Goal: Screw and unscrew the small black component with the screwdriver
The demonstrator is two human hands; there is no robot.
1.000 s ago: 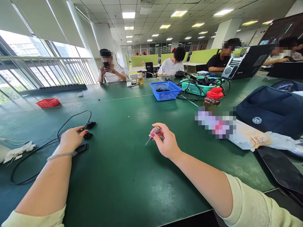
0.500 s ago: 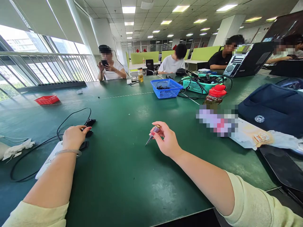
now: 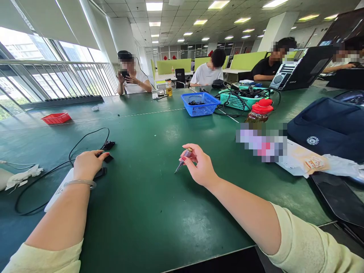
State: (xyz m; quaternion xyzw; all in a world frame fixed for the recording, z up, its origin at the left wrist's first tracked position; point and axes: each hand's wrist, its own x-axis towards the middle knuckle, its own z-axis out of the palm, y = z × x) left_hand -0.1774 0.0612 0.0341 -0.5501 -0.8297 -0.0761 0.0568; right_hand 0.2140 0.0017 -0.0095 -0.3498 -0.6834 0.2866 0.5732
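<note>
Screwdriver [image 3: 187, 152] pinched in the right hand [image 3: 201, 167], tip slanting down; left hand [image 3: 87, 163] at a black piece [image 3: 109, 157], grip unclear!

The bare right hand [image 3: 200, 165] pinches a slim, brown-ended, screwdriver-like tool [image 3: 187, 152], its thin tip slanting down toward the green tabletop [image 3: 136, 212]. The bare left hand [image 3: 88, 165] is at a small black block [image 3: 109, 158] near a looped thin black cable [image 3: 109, 132], its grip partly hidden. Farther off stand a blue plastic basket [image 3: 201, 110], a teal plastic basket [image 3: 239, 102] heaped with black cables [image 3: 251, 93] and a shallow red plastic tray [image 3: 56, 119]
</note>
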